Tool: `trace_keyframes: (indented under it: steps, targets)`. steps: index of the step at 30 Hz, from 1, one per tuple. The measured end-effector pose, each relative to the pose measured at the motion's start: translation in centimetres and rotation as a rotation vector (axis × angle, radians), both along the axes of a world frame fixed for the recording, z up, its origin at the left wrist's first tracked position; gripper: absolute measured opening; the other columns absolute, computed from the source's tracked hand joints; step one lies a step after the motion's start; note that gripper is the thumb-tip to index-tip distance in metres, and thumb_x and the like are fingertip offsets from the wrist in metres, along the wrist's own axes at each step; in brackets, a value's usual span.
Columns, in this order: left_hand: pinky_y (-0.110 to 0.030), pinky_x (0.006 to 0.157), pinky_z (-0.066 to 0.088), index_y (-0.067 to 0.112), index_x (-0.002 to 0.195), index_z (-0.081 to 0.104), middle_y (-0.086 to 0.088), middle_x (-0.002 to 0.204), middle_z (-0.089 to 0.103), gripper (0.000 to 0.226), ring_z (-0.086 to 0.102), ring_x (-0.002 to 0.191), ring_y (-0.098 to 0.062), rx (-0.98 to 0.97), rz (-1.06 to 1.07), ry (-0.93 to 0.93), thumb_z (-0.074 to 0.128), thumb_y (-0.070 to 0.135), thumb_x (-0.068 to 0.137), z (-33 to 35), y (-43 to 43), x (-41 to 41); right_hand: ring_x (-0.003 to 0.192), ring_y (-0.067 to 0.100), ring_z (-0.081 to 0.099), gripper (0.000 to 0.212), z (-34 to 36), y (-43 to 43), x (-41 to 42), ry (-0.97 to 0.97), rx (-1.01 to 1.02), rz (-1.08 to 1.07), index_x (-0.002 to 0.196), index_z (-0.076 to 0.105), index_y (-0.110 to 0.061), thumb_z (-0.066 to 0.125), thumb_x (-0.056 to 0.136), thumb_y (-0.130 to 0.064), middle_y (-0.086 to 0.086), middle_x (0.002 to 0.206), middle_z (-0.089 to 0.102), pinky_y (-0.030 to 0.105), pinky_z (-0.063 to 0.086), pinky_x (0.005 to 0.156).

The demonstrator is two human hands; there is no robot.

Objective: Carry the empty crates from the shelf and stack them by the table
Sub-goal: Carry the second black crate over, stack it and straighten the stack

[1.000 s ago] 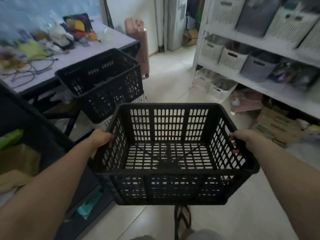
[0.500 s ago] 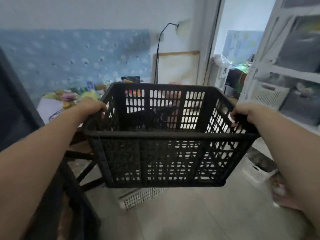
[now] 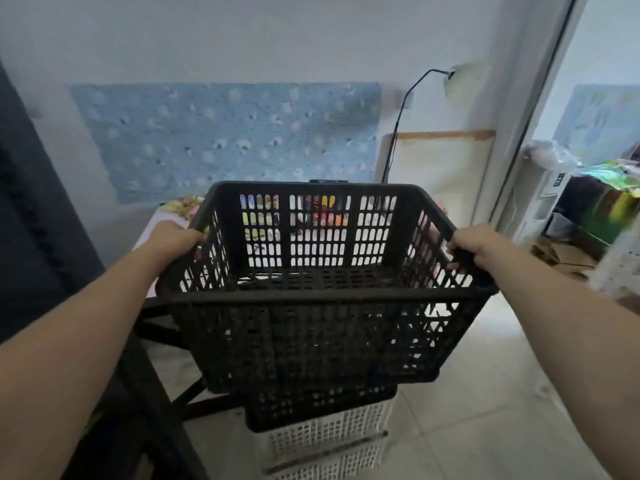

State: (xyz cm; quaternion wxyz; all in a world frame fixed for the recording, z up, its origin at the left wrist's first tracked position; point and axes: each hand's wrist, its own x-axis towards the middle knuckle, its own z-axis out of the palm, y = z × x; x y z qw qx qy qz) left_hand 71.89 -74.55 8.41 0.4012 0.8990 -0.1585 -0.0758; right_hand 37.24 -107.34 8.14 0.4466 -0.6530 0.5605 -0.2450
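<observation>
both hands clamp black crate [image 3: 311,292] by side rims, left hand [image 3: 173,237] mid-left of frame, right hand [image 3: 474,245] mid-right. crate centre frame, held directly above stack [image 3: 322,434] at bottom centre; equal reach; looks ready to lower straight down.

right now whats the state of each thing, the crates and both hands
black slotted plastic crate: empty, held up level over the stack
left hand: closed on its left rim
right hand: closed on its right rim
second black crate: stacked on white one
white slotted plastic crate: bottom, on floor
</observation>
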Motion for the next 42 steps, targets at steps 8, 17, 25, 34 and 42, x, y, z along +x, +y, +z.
trace_keyframes:
  steps: [8,17,25,34,42]
  targets:
    - [-0.017,0.029,0.037,0.006,0.042,0.062,0.001,0.028,0.054,0.031,0.052,0.028,-0.015,0.019,0.089,0.057,0.07,0.01,0.071,-4.3,-6.7,4.4,0.025,0.024,0.051,0.021,-2.9,-11.0,8.9,0.134,0.057,0.14,0.094,0.053,0.003,0.043,0.079,0.013,0.021,0.065,0.052,0.034,0.049,0.044]
    - [-0.021,0.04,0.042,0.003,0.058,0.064,-0.002,0.034,0.06,0.017,0.053,0.025,-0.012,0.016,0.153,0.184,0.068,0.008,0.073,-7.7,-10.3,7.6,0.036,0.025,0.053,0.014,-6.3,-17.1,13.0,0.393,0.31,0.339,0.073,0.05,-0.006,0.047,0.087,-0.004,0.01,0.05,0.05,0.038,0.052,0.052]
    - [-0.027,0.049,0.05,0.002,0.063,0.067,-0.007,0.043,0.065,0.016,0.06,0.036,-0.019,-0.095,0.172,0.309,0.073,0.016,0.068,-8.4,-10.0,8.6,0.031,0.023,0.051,0.016,-7.3,-17.4,12.7,0.316,0.313,0.366,0.072,0.049,-0.009,0.053,0.085,-0.017,0.01,0.053,0.051,0.029,0.048,0.046]
    - [-0.033,0.071,0.053,0.013,0.085,0.069,-0.001,0.07,0.076,0.023,0.071,0.07,-0.016,-0.574,0.025,0.613,0.059,0.033,0.081,-9.3,-7.3,6.5,0.043,0.019,0.064,0.021,-8.1,-13.1,7.9,-0.3,0.47,0.253,0.079,0.065,-0.013,0.059,0.085,-0.032,0.003,0.054,0.067,0.024,0.053,0.044]
    - [-0.017,0.04,0.051,0.008,0.096,0.054,0.004,0.052,0.068,0.012,0.063,0.042,-0.005,-0.611,-0.004,0.611,0.045,0.002,0.091,-8.2,-6.7,5.3,0.042,0.015,0.063,0.016,-7.6,-9.4,6.1,-0.357,0.476,0.137,0.073,0.055,-0.013,0.047,0.085,-0.007,0.0,0.051,0.064,0.027,0.056,0.051]
